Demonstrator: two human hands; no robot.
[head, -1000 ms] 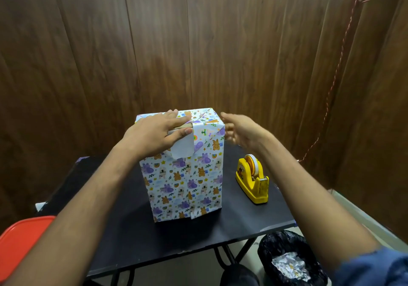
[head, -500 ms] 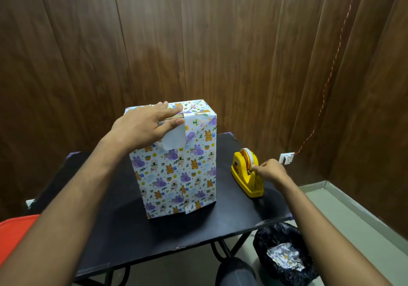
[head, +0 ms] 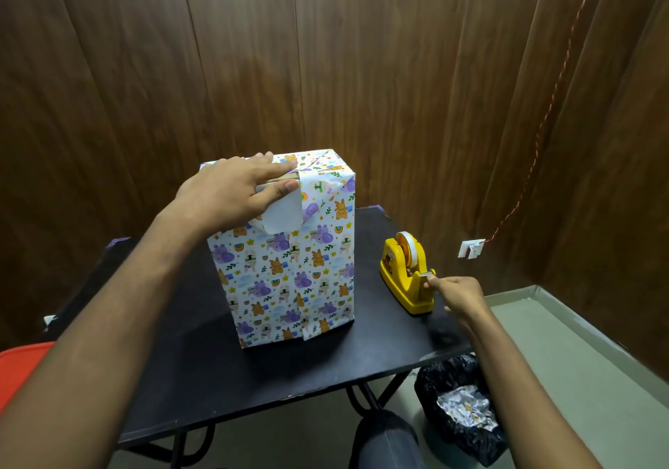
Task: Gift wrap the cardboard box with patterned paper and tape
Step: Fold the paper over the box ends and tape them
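Change: since half a second ago, the right hand (head: 457,294) has slid from the tape roll down to the cutter end of the dispenser; the left hand has stayed on the box top.
Box: the tall box (head: 289,269), covered in patterned paper with purple and orange animals, stands upright on the black table (head: 173,367), toward its middle.
Flap: a loose paper flap (head: 280,215) with its white underside showing curls down over the box's upper front edge.
Left hand: the left hand (head: 231,193) lies flat on the box top, fingers straight, thumb pressing the flap against the front face.
Right hand: fingertips pinch the tape end at the dispenser's cutter.
Tape dispenser: the yellow tape dispenser (head: 407,275) sits on the table just right of the box, apart from it, with a white tape roll (head: 407,247) upright in it.
Surroundings: a black-lined bin (head: 459,410) holding crumpled paper stands on the floor below the table's right corner; an orange chair edge (head: 18,371) shows at the far left; wood panelling is behind.
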